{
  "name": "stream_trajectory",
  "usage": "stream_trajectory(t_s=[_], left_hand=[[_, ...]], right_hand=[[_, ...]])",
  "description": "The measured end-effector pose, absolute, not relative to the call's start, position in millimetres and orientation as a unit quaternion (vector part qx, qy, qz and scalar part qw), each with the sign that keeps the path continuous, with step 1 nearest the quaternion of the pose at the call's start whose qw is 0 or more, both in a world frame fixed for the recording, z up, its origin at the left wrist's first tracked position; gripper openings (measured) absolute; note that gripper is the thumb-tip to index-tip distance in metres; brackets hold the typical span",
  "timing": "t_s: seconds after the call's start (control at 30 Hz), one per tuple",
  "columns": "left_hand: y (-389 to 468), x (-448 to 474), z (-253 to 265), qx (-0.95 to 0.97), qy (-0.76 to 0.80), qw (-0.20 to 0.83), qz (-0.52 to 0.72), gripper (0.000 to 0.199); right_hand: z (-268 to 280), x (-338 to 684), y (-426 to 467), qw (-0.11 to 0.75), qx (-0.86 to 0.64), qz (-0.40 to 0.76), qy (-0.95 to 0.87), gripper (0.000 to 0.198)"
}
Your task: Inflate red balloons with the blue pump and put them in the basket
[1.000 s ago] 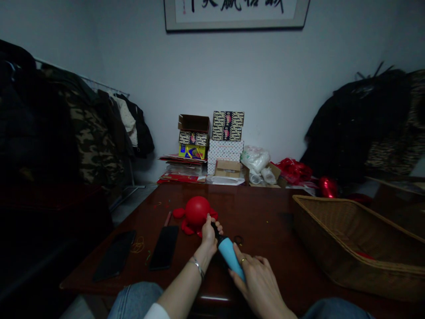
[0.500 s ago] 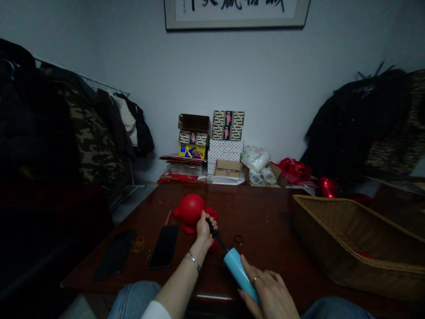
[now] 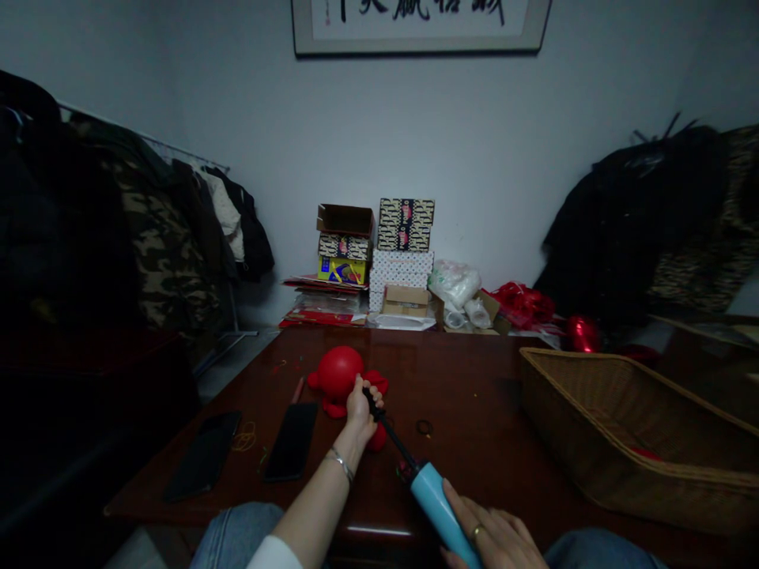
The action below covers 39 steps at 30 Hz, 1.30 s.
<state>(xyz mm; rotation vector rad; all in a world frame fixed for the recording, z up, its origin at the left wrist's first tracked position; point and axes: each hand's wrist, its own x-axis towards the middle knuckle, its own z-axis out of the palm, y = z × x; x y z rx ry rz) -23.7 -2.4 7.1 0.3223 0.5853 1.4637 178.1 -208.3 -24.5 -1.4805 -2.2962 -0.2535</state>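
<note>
Observed round red rubber balloon [image 3: 340, 369] over brown wooden table [image 3: 462, 363], beside left hand [image 3: 360, 411] wrapped round black end [image 3: 371, 400] of light-blue cylindrical plastic pump [image 3: 436, 499], and right hand [image 3: 496, 537] gripping its barrel [image 3: 446, 518]; judged balloon light, soft, burst-prone, best held at hidden neck.

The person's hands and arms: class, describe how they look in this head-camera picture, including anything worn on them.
The left hand wears no glove. A silver-coloured bracelet circles that wrist, and a white sleeve covers the forearm's lower visible end. The right hand is also gloveless, with a gold-coloured ring on one finger; no right sleeve shows.
</note>
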Motion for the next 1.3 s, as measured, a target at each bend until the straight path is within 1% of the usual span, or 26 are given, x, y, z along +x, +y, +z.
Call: stream_trajectory(t_s=[0.13, 0.27, 0.43, 0.67, 0.93, 1.17, 1.3], left_hand=[[-4, -21, 7, 0.149, 0.265, 0.689, 0.657, 0.035], [-9, -13, 4, 0.154, 0.272, 0.688, 0.655, 0.032], [-14, -4, -2, 0.152, 0.288, 0.689, 0.647, 0.032], [-12, -6, -2, 0.155, 0.282, 0.698, 0.64, 0.032], [-10, -6, 4, 0.17, 0.3, 0.681, 0.646, 0.034], [1, -11, 7, 0.172, 0.29, 0.671, 0.66, 0.033], [10, -14, 13, 0.164, 0.286, 0.674, 0.661, 0.035]], right_hand=[[-11, 168, -205, 0.192, -0.558, -0.075, -0.804, 0.059], [5, 150, -196, 0.192, -0.581, -0.04, -0.79, 0.053], [19, 129, -174, 0.187, -0.604, -0.021, -0.774, 0.052], [26, 110, -155, 0.193, -0.618, -0.026, -0.762, 0.052], [20, 109, -165, 0.213, -0.613, -0.056, -0.759, 0.051], [11, 125, -176, 0.207, -0.601, -0.067, -0.769, 0.056], [3, 140, -185, 0.22, -0.582, -0.096, -0.777, 0.058]])
